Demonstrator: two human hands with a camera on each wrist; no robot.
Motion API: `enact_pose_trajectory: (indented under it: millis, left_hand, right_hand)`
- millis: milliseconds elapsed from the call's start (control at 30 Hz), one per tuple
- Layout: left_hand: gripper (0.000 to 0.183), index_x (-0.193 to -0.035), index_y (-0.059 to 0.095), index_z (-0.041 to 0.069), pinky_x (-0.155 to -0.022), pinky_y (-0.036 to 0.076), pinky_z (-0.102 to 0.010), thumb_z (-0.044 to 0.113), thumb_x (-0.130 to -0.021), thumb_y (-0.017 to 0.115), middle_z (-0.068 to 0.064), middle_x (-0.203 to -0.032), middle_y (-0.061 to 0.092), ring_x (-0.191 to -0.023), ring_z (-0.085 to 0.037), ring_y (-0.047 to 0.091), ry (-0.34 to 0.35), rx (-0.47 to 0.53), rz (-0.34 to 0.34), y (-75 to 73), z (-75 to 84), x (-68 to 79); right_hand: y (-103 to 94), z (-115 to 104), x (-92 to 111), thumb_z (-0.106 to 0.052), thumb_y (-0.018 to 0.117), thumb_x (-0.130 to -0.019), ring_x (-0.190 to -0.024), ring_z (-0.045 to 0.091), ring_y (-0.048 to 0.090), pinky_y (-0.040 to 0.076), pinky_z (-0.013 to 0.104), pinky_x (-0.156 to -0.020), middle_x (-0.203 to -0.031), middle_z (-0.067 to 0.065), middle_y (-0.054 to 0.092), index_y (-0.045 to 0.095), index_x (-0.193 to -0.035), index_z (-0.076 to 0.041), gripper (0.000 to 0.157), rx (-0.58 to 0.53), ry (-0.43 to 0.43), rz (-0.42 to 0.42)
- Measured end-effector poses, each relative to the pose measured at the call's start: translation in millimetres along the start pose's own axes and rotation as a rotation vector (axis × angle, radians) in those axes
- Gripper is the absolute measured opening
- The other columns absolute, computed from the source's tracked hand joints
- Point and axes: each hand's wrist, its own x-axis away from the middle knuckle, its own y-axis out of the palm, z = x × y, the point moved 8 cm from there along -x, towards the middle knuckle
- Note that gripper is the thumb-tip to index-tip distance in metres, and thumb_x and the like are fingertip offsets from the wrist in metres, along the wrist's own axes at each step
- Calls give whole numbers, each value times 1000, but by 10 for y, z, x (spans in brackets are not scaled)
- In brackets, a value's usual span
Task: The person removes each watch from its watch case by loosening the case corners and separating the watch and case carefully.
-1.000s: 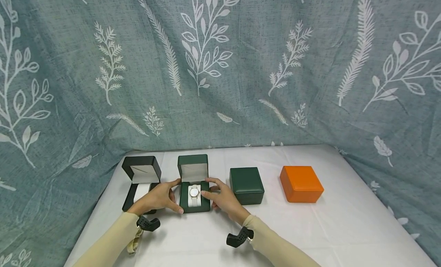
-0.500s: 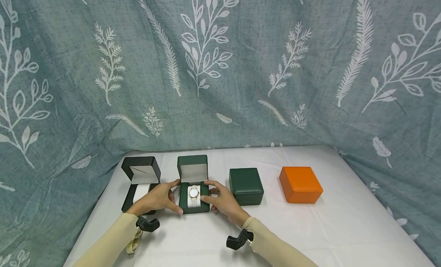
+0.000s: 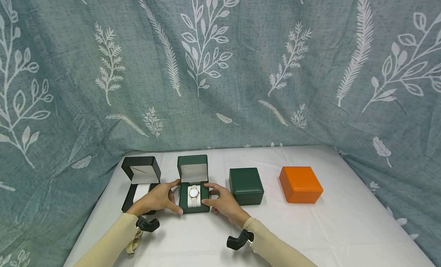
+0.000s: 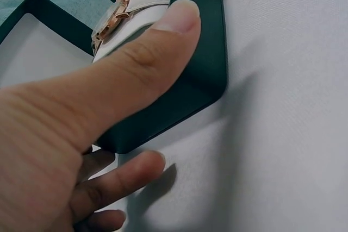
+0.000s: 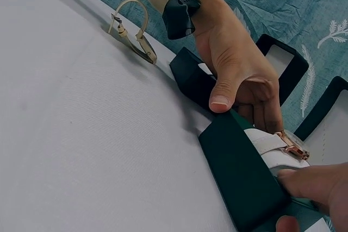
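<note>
In the head view, an open green watch box (image 3: 193,210) stands on the white tablecloth. Its white cushion carries a watch (image 3: 194,192) with a round pale face and light strap; the right wrist view shows the watch's (image 5: 293,146) rose-gold case. My left hand (image 3: 157,197) rests along the box's left side, thumb near the front corner, index finger by the hinge. In the left wrist view that thumb (image 4: 163,42) lies fairly straight across the box's side. My right hand (image 3: 225,203) holds the right wall, its thumb inside beside the cushion and other fingers outside.
An open black watch box (image 3: 142,161) with a white cushion stands left, partly behind my left hand. A closed green box (image 3: 246,184) and a closed orange box (image 3: 301,184) sit to the right. Another watch (image 5: 133,36) stands by my left forearm.
My right thumb and index finger have slid slightly toward the front of the green box, the thumb moving down from beside the watch face. The left hand and boxes keep their places.
</note>
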Motion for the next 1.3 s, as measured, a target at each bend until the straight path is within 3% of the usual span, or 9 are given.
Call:
enact_pose_trajectory:
  millis: [300, 533, 633, 800, 1300]
  left_hand:
    - [110, -156, 37, -5, -60, 48, -30, 33, -72, 96, -1, -76, 68, -67, -16, 61, 8, -12, 11, -65, 16, 25]
    - [82, -141, 62, 5, -56, 47, -29, 35, -72, 95, -8, -116, 73, -68, -16, 60, 80, -25, 131, -139, 114, 76]
    - [74, -135, 68, 10, -54, 45, -28, 37, -72, 95, -6, -109, 75, -66, -15, 59, 96, -44, 175, -151, 150, 91]
    - [74, -134, 69, 10, -56, 46, -28, 40, -71, 95, -5, -102, 70, -67, -13, 56, 124, -67, 219, -132, 208, 98]
    - [72, -137, 67, 11, -57, 47, -27, 42, -77, 92, -5, -102, 57, -66, -10, 52, 175, -153, 165, 9, 312, 1]
  right_hand:
    - [5, 3, 2, -13, 83, -89, -60, 15, 51, 48, 31, -57, -135, 19, 54, 57, -147, -17, 64, -24, 3, -19]
    - [-3, -3, 5, -15, 83, -89, -60, 15, 51, 47, 30, -56, -135, 18, 53, 56, -148, -17, 65, -8, -1, -18]
    - [-8, -6, 6, -15, 83, -89, -60, 15, 51, 48, 30, -55, -135, 19, 53, 56, -149, -18, 66, -9, -2, -18]
    - [-9, 2, 14, -16, 83, -89, -59, 15, 51, 47, 31, -55, -136, 18, 53, 56, -149, -19, 66, -11, 7, -17]
    - [4, -9, 39, -17, 83, -89, -59, 16, 51, 47, 31, -54, -139, 20, 52, 56, -149, -19, 65, -14, 6, -18]
